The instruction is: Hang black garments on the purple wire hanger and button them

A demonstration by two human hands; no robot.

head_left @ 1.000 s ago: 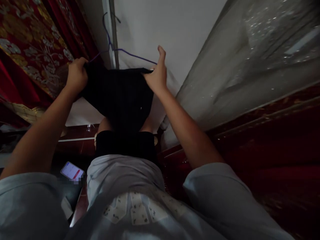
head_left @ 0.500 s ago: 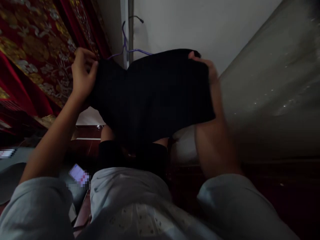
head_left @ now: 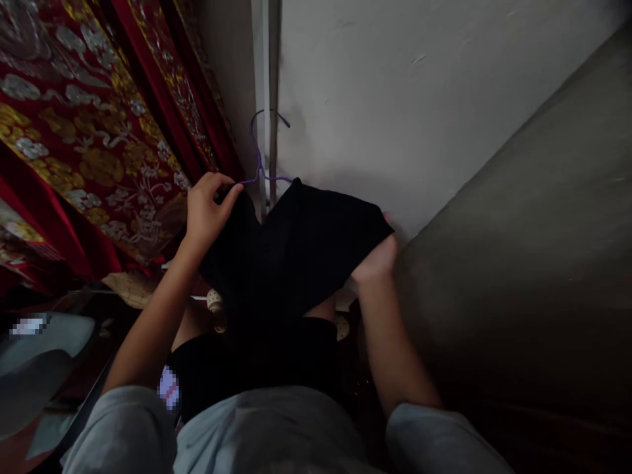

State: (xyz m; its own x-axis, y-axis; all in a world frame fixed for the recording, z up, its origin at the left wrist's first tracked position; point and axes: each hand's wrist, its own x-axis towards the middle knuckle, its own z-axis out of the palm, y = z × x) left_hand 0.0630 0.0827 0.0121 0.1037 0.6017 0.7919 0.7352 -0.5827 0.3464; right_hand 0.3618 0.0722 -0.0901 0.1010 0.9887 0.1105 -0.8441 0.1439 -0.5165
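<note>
Right hand (head_left: 378, 257) just dropped lower, under the right end of the black cloth (head_left: 311, 243) mid-frame; fingers hidden, can't tell its grip. Left hand (head_left: 210, 210), left of centre, looks pinched on the cloth by the hanger (head_left: 259, 151). Cloth's now peaked at the hanger's right arm, seated or not, dunno.

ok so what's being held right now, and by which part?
The black garment: the left hand pinches its upper left edge beside the hanger; the right hand is at its right edge, grip hidden.
</note>
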